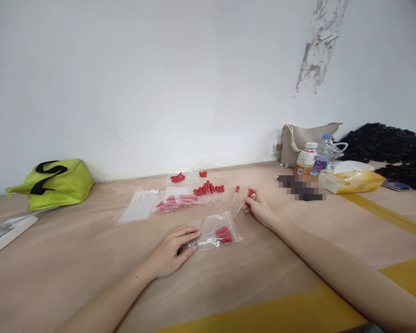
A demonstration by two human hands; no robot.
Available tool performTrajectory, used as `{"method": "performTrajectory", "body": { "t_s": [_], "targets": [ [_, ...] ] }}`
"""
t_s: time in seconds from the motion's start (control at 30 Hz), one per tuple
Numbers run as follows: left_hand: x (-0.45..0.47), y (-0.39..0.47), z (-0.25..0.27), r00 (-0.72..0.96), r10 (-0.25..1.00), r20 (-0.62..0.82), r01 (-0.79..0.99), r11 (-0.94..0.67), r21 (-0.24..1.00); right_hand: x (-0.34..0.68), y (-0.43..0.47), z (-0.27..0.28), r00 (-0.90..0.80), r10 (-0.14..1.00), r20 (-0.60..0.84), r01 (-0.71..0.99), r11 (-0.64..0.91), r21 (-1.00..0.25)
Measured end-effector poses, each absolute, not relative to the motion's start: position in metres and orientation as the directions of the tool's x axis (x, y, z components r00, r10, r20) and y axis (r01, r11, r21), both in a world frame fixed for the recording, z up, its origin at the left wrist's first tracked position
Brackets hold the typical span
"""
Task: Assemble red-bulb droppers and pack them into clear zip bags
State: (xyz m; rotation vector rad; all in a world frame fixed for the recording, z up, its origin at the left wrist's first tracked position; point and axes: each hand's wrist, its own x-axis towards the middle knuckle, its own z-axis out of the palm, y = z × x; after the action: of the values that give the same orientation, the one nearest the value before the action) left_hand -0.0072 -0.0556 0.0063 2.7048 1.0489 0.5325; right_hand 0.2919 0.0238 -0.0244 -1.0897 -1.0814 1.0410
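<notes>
My right hand [258, 209] pinches a dropper [250, 193] with a red rubber bulb and a thin clear tube, its tip slanting down to the left. My left hand [176, 247] rests with fingers stretched out on the left end of a clear zip bag [211, 221], thumb apart. Inside that bag lie several red-bulbed droppers [223, 234]. Just left of my right hand is a single loose dropper [237, 189]. Beyond the bag, several loose droppers [210, 189] lie side by side, bulbs toward the wall.
Filled bags of droppers [176, 202] and a flat plastic bag [138, 206] lie left of the loose droppers. Further back are loose red bulbs [178, 177]. A green bag [60, 185] stands left; bottles [307, 159] and a tissue pack [355, 180] stand right.
</notes>
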Motion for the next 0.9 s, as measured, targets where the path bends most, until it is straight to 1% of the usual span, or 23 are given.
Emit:
{"method": "performTrajectory", "body": {
  "t_s": [0.17,0.27,0.37,0.43,0.5,0.57,0.63,0.7,0.77,0.9],
  "targets": [
    [-0.007,-0.056,0.007,0.686,0.682,0.253,0.614,-0.729,0.301,0.291,0.019,-0.022,0.127,0.979,0.159,-0.129,0.175,-0.976],
    [-0.007,-0.056,0.007,0.683,0.682,0.261,0.613,-0.730,0.303,0.289,0.012,-0.020,0.076,0.989,0.126,-0.152,0.136,-0.979],
    [-0.008,-0.056,0.006,0.673,0.681,0.289,0.605,-0.731,0.315,0.285,0.002,-0.018,-0.009,0.996,0.089,-0.196,0.085,-0.977],
    [-0.008,-0.056,0.006,0.664,0.686,0.297,0.606,-0.727,0.322,0.284,-0.004,-0.017,-0.092,0.992,0.086,-0.194,0.067,-0.979],
    [-0.008,-0.057,0.007,0.662,0.690,0.292,0.611,-0.723,0.323,0.284,-0.008,-0.016,-0.200,0.974,0.102,-0.109,0.082,-0.991],
    [-0.008,-0.058,0.008,0.662,0.694,0.284,0.615,-0.719,0.323,0.285,-0.010,-0.017,-0.296,0.945,0.140,0.038,0.158,-0.987],
    [-0.007,-0.059,0.009,0.659,0.697,0.283,0.617,-0.716,0.327,0.285,-0.011,-0.018,-0.344,0.920,0.187,0.187,0.263,-0.947],
    [-0.006,-0.059,0.010,0.658,0.696,0.287,0.613,-0.717,0.332,0.282,-0.013,-0.019,-0.354,0.907,0.229,0.281,0.337,-0.899],
    [-0.006,-0.059,0.010,0.659,0.693,0.292,0.607,-0.719,0.337,0.277,-0.015,-0.019,-0.375,0.895,0.240,0.300,0.362,-0.883],
    [-0.006,-0.058,0.009,0.665,0.687,0.292,0.597,-0.725,0.344,0.268,-0.020,-0.017,-0.467,0.852,0.234,0.224,0.371,-0.901]
  ]
}}
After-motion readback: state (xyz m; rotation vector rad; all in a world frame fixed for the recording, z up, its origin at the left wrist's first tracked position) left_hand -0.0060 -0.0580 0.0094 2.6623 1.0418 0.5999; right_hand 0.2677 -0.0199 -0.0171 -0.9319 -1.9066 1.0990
